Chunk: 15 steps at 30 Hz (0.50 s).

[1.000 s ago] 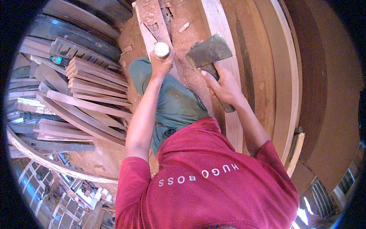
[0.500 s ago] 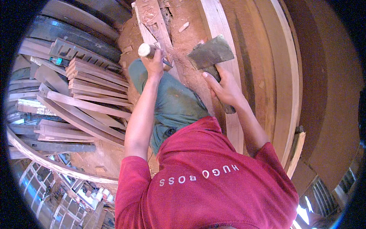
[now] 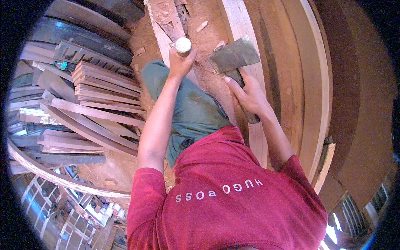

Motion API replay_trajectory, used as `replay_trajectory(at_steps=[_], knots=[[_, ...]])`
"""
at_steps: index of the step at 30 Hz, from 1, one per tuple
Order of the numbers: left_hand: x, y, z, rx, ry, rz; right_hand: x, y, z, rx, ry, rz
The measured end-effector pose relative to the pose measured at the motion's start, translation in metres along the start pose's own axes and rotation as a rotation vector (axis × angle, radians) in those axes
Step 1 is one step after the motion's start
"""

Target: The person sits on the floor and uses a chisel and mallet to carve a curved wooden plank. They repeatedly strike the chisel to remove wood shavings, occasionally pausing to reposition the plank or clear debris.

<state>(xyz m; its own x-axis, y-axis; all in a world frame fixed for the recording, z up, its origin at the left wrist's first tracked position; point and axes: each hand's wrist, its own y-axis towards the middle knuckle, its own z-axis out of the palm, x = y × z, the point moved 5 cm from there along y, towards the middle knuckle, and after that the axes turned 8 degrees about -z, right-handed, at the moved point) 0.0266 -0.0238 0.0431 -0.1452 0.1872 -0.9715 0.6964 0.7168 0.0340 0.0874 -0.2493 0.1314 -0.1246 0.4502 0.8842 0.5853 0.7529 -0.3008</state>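
Head view: both hands closed on tools above a shaving-strewn board

Left hand [image 3: 181,66] is wrapped firmly around a chisel-like tool [image 3: 183,45], whose round, whitish butt faces up toward the camera; its lower end is hidden behind the fist. Directly beyond that hand lies the board [image 3: 170,18], with curled shavings [image 3: 164,9] on its face. Whether the tool touches the wood cannot be told.

Right hand [image 3: 251,95] is closed around the dark handle of a mallet [image 3: 234,55], thumb laid along the shaft. The broad grey head sits just beyond the fingers, tilted slightly, well apart from the chisel-like tool; the handle's end pokes out on the near side of the palm. Under this hand runs a long pale beam [image 3: 239,18].

Beyond and between both hands, a wood chip [image 3: 202,26] rests on brown, dusty ground [image 3: 210,12]. Green trousers [image 3: 196,104] show between the forearms, nearer the body than the hands. Left of the left hand stands a stack of slats [image 3: 106,85].
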Motion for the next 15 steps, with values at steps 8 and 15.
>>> replay_trajectory(at_steps=[8, 15], knots=[[0.014, -0.005, -0.001, 0.063, -0.030, 0.004, 0.078, 0.019, -0.024, -0.007, -0.109, -0.388], [0.020, -0.010, 0.001, 0.052, -0.149, -0.013, 0.133, 0.042, -0.019, -0.273, -0.383, -1.032]])
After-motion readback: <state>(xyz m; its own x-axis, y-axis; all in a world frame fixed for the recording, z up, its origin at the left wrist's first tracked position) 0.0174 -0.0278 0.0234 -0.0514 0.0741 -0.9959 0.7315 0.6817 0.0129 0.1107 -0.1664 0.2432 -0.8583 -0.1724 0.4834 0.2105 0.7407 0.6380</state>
